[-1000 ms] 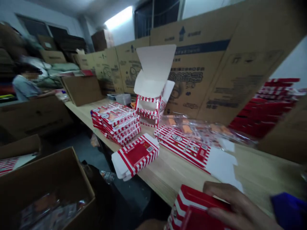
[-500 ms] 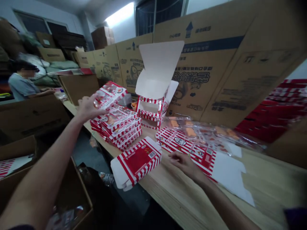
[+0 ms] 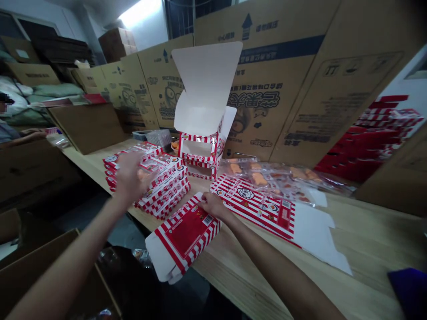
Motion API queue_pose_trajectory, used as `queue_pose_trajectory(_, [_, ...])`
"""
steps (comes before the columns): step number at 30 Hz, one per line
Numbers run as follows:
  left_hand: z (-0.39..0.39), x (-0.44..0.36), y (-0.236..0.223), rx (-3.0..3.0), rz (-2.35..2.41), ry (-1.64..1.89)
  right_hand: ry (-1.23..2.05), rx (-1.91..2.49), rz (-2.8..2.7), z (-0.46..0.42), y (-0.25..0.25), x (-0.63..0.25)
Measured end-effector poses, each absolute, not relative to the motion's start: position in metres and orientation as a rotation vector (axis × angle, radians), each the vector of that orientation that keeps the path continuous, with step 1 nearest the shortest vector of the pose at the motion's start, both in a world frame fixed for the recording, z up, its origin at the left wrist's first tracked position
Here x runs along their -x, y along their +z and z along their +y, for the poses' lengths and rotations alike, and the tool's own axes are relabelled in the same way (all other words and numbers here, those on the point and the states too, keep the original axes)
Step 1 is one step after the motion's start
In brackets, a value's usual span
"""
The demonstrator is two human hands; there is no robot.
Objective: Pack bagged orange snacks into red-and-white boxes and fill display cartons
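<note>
My right hand [image 3: 214,206] pinches the upper corner of a red-and-white striped carton [image 3: 188,231]. The carton lies at the table's front edge, its white end flaps open and jutting over the edge. My left hand [image 3: 128,180], blurred by motion, hovers before a stack of filled striped snack boxes [image 3: 167,180]; its fingers look spread, with nothing between them. Left of that stack are more striped boxes [image 3: 111,162]. Behind, an upright carton [image 3: 198,149] with window panels stands with its tall white flaps raised.
Flattened striped cartons [image 3: 253,204] lie on the wooden table [image 3: 367,235] to the right, below clear bags of orange snacks [image 3: 258,178]. Large cardboard sheets [image 3: 293,102] wall the back. An open cardboard box [image 3: 60,271] stands below left. Another person's hand [image 3: 35,134] shows far left.
My left hand has let go of a snack box, now lying left of the stack, and moved lower. My right hand has moved left and taken hold of the striped carton. The view has turned right.
</note>
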State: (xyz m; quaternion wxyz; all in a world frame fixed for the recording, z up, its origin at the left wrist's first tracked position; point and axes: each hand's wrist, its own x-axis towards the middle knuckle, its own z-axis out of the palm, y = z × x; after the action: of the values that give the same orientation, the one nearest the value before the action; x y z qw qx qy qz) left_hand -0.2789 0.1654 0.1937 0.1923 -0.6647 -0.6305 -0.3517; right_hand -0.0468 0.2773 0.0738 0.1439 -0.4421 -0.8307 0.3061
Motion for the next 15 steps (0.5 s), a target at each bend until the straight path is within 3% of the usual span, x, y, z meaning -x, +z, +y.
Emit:
queue_pose_trajectory(3, [0.139, 0.213, 0.111, 2.311, -1.743, -0.782, 0.905, 1.334, -2.371, 0.277, 0.074, 0.058])
queue_pose_trajectory(7, [0.133, 0.182, 0.033, 2.132, -2.187, -0.52, 1.079, 1.367, -2.248, 0.276, 0.076, 0.066])
queue_pose_trajectory(10, [0.136, 0.185, 0.027, 2.05, -2.266, -0.577, 1.341, 1.277, -2.117, 0.272, 0.083, 0.062])
queue_pose_trajectory(15, [0.124, 0.186, 0.066, 2.058, -2.26, -0.809, 1.688, 0.992, -1.827, 0.247, 0.11, 0.028])
